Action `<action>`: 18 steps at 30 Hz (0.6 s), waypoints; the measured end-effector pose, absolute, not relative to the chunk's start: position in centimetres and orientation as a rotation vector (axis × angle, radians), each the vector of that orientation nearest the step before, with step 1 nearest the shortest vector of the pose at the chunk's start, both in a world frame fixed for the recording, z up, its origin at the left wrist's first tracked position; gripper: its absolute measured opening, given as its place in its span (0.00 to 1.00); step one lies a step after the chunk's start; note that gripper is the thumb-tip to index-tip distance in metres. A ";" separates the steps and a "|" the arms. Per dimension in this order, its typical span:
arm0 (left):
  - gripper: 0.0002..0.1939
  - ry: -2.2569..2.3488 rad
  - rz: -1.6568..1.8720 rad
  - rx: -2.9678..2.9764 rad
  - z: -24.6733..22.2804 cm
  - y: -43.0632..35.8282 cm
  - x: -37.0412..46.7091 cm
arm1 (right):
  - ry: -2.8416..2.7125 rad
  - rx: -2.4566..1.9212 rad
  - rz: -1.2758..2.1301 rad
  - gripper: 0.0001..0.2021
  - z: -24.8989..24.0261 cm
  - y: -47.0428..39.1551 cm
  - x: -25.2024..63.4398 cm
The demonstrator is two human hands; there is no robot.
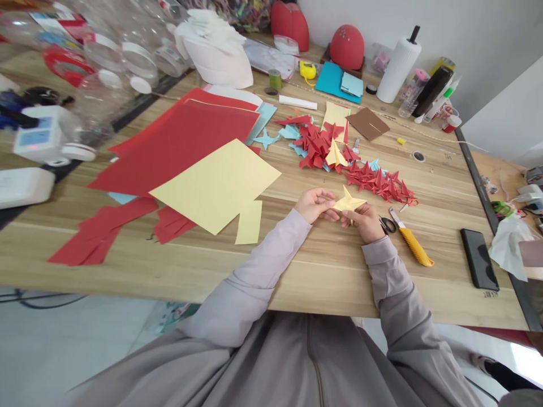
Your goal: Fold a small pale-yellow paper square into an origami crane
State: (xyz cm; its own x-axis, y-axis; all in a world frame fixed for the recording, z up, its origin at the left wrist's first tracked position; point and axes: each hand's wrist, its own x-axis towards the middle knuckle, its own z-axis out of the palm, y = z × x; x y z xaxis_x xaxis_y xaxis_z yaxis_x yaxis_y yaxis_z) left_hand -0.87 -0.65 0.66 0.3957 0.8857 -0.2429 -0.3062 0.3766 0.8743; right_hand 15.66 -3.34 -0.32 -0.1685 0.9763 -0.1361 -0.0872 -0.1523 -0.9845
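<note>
Between my hands is a yellow folded paper star [348, 201], held a little above the table's near half. My left hand [314, 204] pinches its left point. The thumb and fingers of my right hand [365, 221] grip its lower right side. Just beyond lies a pile of red paper stars [316, 146] with a few light blue ones, and a yellow folded paper piece [336, 155] rests on it. A row of red stars [379, 182] continues to the right. Close to my right hand are black-handled scissors [387, 225], partly hidden, and a yellow utility knife [410, 238].
Large red sheets [182, 141] and a yellow sheet [215, 183] lie to the left, with red strips [102, 233] nearer me. A black phone [479, 259] lies at right. Plastic bottles [106, 96] crowd the back left; a white cylinder [399, 69] stands at the back right.
</note>
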 end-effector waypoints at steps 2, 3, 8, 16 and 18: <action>0.23 0.817 0.894 0.837 0.8 -0.7 -0.9 | -1.176 -1.164 1.485 0.08 -0.4 -3.3 15.7; 0.23 0.815 0.898 0.833 0.7 -0.7 -0.8 | -1.177 -1.168 1.486 0.08 -0.4 -3.3 15.7; 0.26 0.813 0.916 0.906 0.3 -0.9 -0.3 | -1.213 -1.173 1.505 0.10 -0.4 -3.4 15.7; 0.27 0.860 0.951 0.904 -0.3 -0.5 -0.5 | -1.096 -1.159 1.559 0.15 0.0 -3.4 15.7; 0.27 0.871 0.956 0.898 -0.3 -0.4 -0.6 | -1.144 -1.197 1.493 0.14 0.1 -3.5 15.6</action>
